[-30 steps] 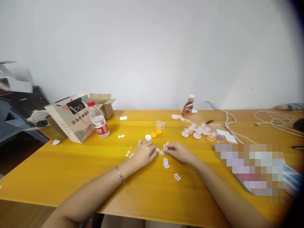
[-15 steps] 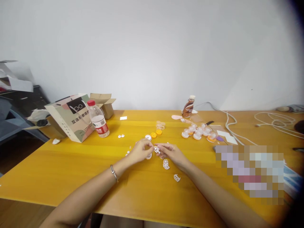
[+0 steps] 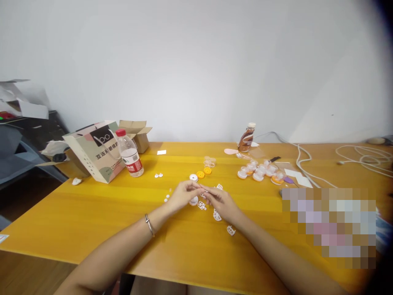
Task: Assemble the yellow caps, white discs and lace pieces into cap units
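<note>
My left hand (image 3: pixel 183 196) and my right hand (image 3: pixel 221 201) meet fingertip to fingertip over the middle of the yellow table (image 3: pixel 92 221). Both are pinched on a small white plastic piece (image 3: pixel 204 191) held between them, mostly hidden by the fingers. A white round part (image 3: pixel 193 200) lies just under my left hand. Flat white perforated pieces (image 3: pixel 202 205) lie below the hands, another (image 3: pixel 217 215) sits by my right wrist, and one (image 3: pixel 230 230) rests nearer me. A bracelet (image 3: pixel 149 225) is on my left wrist.
Yellow and white caps (image 3: pixel 200 175) sit beyond the hands. A cluster of orange-white parts (image 3: pixel 260 172) lies to the right. A water bottle (image 3: pixel 129 153), paper bag (image 3: pixel 95 150) and cardboard box (image 3: pixel 138 133) stand at the left. A brown drink bottle (image 3: pixel 246 138) and white cables (image 3: pixel 307 164) are at the back right.
My hands lifted off the table and came together, fingertips now touching around a small white piece. The view shifted slightly to the left.
</note>
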Demonstrator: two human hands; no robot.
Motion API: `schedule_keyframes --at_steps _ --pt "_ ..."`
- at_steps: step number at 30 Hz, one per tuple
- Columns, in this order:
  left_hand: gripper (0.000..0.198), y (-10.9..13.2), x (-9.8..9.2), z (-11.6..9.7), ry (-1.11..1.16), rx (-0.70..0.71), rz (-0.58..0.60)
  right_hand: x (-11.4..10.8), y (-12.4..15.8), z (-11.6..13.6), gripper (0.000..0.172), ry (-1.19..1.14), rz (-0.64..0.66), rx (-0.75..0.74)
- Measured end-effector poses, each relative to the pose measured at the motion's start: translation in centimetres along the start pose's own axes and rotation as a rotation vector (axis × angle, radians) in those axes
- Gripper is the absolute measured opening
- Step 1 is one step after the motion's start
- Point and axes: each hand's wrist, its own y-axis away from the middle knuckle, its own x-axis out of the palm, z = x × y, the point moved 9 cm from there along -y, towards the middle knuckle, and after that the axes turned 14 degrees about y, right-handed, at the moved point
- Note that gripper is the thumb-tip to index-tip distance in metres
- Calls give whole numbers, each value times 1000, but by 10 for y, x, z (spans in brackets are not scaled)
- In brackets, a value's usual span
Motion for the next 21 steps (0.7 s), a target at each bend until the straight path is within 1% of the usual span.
schedule_keyframes --at_steps 2,4,7,10,13,15,17,19,21 --pt "26 -1 -2 3 92 -15 2 3 1 3 35 13 24 -36" --pt "25 -1 -3 2 109 0 8 8 2 2 39 -38 59 -31" --pt "21 0 -3 -5 -26 75 14 10 2 0 39 -110 77 -1" --pt "18 5 2 -18 -257 208 1 10 2 1 35 -114 70 2" --pt "14 14 14 -34 -503 368 22 10 2 2 33 -154 95 11" --pt "13 21 21 -43 -658 489 43 11 2 0 33 -258 121 48" --pt "11 26 23 -51 -751 617 54 11 2 -5 35 -397 131 113" --pt "10 30 23 -53 -803 726 103 10 3 -12 33 -511 138 186" --pt "9 32 26 -51 -866 818 202 11 3 -17 27 -594 148 246"
